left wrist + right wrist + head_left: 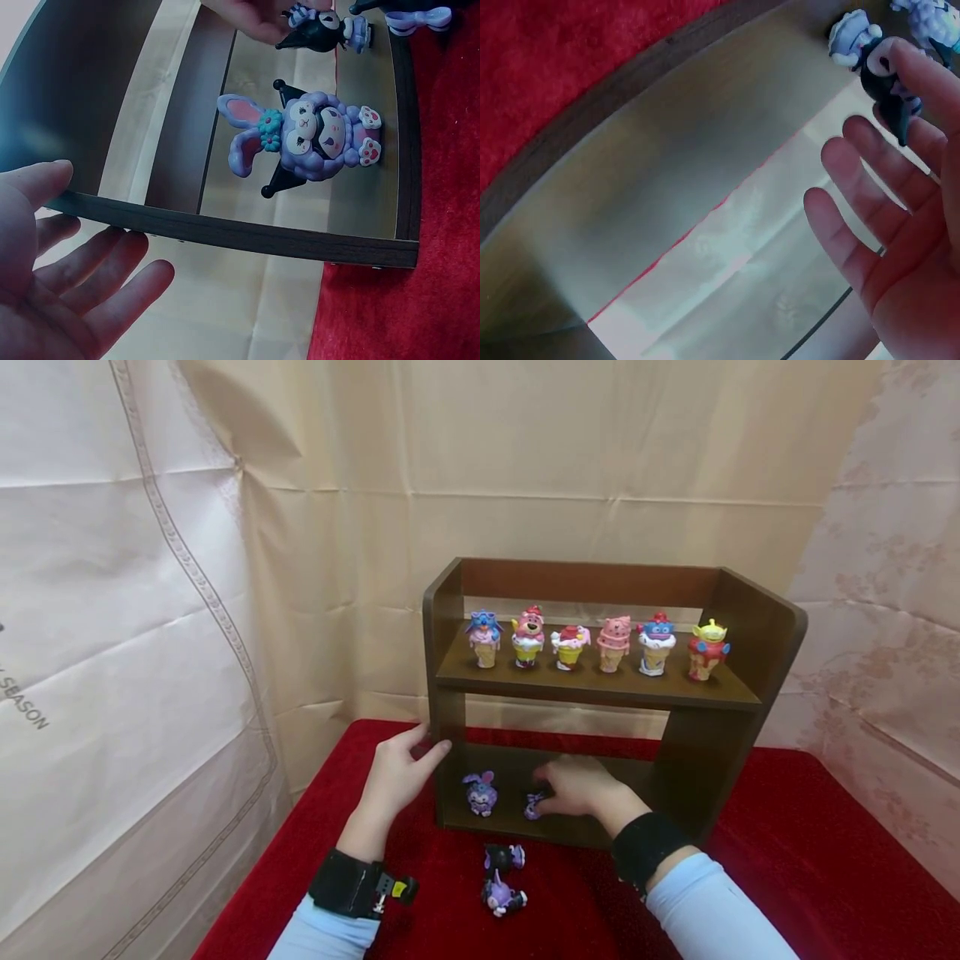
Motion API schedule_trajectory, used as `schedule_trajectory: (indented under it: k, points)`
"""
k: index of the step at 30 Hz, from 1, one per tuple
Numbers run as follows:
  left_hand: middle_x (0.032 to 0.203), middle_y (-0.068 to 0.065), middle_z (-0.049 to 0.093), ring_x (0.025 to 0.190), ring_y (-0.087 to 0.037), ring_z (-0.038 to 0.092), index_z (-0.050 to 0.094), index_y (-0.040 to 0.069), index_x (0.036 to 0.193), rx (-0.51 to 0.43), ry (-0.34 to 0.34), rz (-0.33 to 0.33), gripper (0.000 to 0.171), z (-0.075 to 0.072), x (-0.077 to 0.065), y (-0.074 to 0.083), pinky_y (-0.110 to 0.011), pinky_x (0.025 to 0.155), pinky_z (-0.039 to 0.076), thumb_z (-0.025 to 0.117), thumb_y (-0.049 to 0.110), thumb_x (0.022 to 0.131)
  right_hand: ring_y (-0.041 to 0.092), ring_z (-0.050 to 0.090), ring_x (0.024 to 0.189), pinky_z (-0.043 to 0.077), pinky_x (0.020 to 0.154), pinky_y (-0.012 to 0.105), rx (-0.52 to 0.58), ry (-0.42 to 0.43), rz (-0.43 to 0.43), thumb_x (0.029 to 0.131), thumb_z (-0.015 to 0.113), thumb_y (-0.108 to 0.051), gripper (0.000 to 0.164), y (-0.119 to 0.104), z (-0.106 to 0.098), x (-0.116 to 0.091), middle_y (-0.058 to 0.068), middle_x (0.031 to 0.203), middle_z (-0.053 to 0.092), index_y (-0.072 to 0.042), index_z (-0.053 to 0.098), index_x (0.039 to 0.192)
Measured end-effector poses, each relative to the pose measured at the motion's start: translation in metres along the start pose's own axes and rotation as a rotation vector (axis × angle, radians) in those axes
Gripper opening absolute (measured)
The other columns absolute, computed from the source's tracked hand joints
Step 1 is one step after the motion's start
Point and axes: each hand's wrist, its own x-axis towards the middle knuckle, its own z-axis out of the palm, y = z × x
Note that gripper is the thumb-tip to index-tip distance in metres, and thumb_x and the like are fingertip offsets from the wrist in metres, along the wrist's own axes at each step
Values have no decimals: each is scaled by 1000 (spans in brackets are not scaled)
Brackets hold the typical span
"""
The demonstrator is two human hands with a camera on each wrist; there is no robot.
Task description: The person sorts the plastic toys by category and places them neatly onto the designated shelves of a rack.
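My right hand [581, 783] pinches a small black-and-purple figurine [881, 71] between thumb and index finger, low over the bottom board of the dark wooden shelf [600, 692]. The other fingers are extended in the right wrist view. My left hand [397, 772] touches the shelf's left side panel [247, 232], thumb inside it and spread, fairly straight fingers outside. A purple rabbit-eared figurine [319, 139] stands on the bottom board just inside that panel. Two more figurines lie on the red cloth before the shelf, a black-and-purple one [504, 857] and a purple one [501, 895].
Several ice-cream-cone figurines line the upper board, from a blue one [485, 639] at left to a green-headed one [708, 650] at right. Red cloth [420, 902] covers the table. Beige curtains [540, 460] hang behind and at both sides.
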Motion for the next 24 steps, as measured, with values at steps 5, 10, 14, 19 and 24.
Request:
schedule_trajectory:
  k: [5, 10, 14, 19, 24]
  points:
    - [114, -1, 67, 88, -9, 62, 61, 21, 129, 4, 3, -7, 40, 0, 0, 0, -31, 68, 58, 66, 34, 91, 19, 61, 90, 54, 75, 40, 51, 27, -15, 79, 76, -41, 40, -5, 4, 1, 1, 103, 67, -13, 70, 108]
    - [115, -2, 66, 88, -7, 62, 61, 20, 129, 7, 3, -8, 41, 1, 0, -1, -31, 68, 58, 66, 34, 91, 14, 60, 80, 53, 67, 37, 94, 48, -9, 80, 75, -39, 38, -9, 8, 4, -1, 96, 67, -12, 70, 106]
    - [114, 1, 67, 88, -7, 62, 61, 18, 129, 2, 5, -6, 42, 0, 0, -1, -31, 68, 58, 66, 34, 91, 12, 59, 75, 52, 63, 36, 97, 58, -13, 79, 75, -38, 35, -10, 10, 5, -2, 92, 66, -13, 71, 102]
    - [112, 2, 67, 88, -9, 63, 62, 15, 128, -8, 7, 2, 41, 0, 0, -1, -31, 68, 58, 67, 32, 91, 15, 61, 79, 53, 66, 37, 100, 53, 0, 79, 75, -39, 36, -11, 11, 6, 0, 95, 67, -13, 70, 103]
    - [114, 3, 67, 89, -8, 62, 61, 17, 129, -7, 4, -1, 42, 0, 0, 0, -31, 68, 58, 67, 33, 91, 16, 61, 83, 54, 69, 39, 94, 42, 15, 79, 75, -42, 41, -11, 13, 5, 1, 98, 67, -13, 70, 107]
